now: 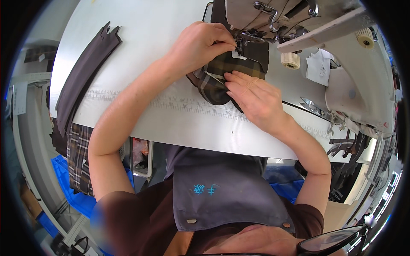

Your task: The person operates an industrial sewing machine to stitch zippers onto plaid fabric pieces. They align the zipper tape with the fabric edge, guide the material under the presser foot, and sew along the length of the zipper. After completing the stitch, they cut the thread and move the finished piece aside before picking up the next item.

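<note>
A piece of dark plaid cloth (218,67) with brown and yellowish checks lies under the presser foot of a sewing machine (245,37), its near edge folded and bunched. Beside the needle area, my left hand (200,42) has thumb and forefinger pinched together. What sits between those fingertips, if anything, is too small to make out. My right hand (256,97) lies palm down with its fingers stretched over the right side of the plaid cloth. Plain dark cloth (258,53) shows around the presser foot and behind it.
Long dark cloth strips (87,79) lie on the left of the white table (171,123), above hanging plaid fabric (80,149). A printed ruler scale crosses the table. White paper (319,67) and small metal tools (311,104) are at the right. Blue crates (77,198) stand below.
</note>
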Demonstrator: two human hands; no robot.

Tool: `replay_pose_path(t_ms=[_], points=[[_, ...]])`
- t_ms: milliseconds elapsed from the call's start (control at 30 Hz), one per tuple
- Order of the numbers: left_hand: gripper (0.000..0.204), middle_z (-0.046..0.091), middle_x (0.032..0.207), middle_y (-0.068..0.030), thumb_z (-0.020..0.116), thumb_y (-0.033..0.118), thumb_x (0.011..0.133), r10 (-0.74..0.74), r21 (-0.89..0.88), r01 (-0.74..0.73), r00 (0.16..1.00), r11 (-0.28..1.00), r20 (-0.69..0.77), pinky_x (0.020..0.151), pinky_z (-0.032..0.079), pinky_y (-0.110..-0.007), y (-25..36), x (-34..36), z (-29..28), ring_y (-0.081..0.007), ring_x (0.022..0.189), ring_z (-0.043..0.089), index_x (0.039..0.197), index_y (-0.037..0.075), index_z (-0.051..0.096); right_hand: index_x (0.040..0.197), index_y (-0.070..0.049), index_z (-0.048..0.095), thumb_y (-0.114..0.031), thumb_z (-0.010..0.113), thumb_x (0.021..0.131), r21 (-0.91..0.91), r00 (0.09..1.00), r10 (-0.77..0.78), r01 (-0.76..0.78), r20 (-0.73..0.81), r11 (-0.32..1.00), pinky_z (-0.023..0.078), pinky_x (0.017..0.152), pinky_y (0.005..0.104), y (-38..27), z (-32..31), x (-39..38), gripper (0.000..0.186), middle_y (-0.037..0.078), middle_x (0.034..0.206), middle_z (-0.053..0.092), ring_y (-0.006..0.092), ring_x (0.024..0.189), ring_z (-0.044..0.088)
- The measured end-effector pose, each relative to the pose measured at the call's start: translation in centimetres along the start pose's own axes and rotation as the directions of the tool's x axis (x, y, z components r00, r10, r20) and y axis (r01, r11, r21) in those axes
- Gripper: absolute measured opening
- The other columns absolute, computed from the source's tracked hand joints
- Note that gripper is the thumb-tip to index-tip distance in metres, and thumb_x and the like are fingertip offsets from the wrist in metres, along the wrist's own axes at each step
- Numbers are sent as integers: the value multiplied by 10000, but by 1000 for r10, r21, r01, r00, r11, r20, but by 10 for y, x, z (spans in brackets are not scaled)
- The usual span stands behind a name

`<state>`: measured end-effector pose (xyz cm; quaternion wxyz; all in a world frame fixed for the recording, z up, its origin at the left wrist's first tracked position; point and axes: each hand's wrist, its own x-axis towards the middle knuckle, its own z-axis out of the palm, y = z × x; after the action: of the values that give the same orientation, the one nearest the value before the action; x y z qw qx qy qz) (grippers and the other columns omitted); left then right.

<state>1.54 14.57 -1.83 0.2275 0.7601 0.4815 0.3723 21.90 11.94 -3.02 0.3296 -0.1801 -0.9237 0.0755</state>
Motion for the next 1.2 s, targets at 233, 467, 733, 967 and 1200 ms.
replay_pose_path(t_ms=[233, 467, 733, 967, 1200], points=[[103, 671, 821, -25, 652, 164, 788, 140, 116, -138, 990, 984, -9, 797, 418, -345, -10, 1, 0, -198, 712, 608, 793, 72, 699, 897, -29, 637, -108, 678, 730, -18, 1000, -6, 6, 11, 1000, 530, 707, 317, -1, 1, 2, 189, 105, 987, 672, 235, 901, 651], [103, 665, 831, 5, 647, 184, 804, 149, 129, -150, 989, 980, 15, 910, 345, -388, -14, -1, -2, -177, 725, 592, 813, 96, 699, 923, -17, 628, -125, 667, 748, -55, 999, -18, 20, 35, 998, 516, 729, 323, -5, 1, 5, 210, 114, 1019, 660, 237, 914, 640], [112, 663, 853, -3, 633, 189, 825, 141, 182, -144, 990, 973, 32, 978, 346, -452, -10, -3, -2, -189, 794, 615, 827, 98, 699, 942, -24, 627, -119, 679, 748, 35, 998, 14, -16, 56, 999, 514, 723, 315, -3, -1, 3, 223, 99, 1006, 656, 242, 913, 630], [94, 656, 882, 19, 638, 172, 821, 274, 306, -256, 962, 917, -14, 1001, 351, -476, -14, -10, 4, -180, 841, 620, 864, 118, 702, 1033, -53, 641, -3, 622, 729, -58, 985, 171, -170, 4, 984, 473, 723, 362, 36, -3, 13, 309, 54, 1029, 634, 266, 858, 585], [142, 651, 943, 26, 651, 97, 750, 380, 384, -358, 925, 851, 20, 977, 396, -435, -16, -15, 5, -173, 868, 616, 877, 124, 709, 1061, -85, 651, 30, 573, 696, -107, 984, 168, -161, 64, 981, 455, 758, 362, 41, -5, 9, 390, 7, 1088, 633, 256, 903, 574]])
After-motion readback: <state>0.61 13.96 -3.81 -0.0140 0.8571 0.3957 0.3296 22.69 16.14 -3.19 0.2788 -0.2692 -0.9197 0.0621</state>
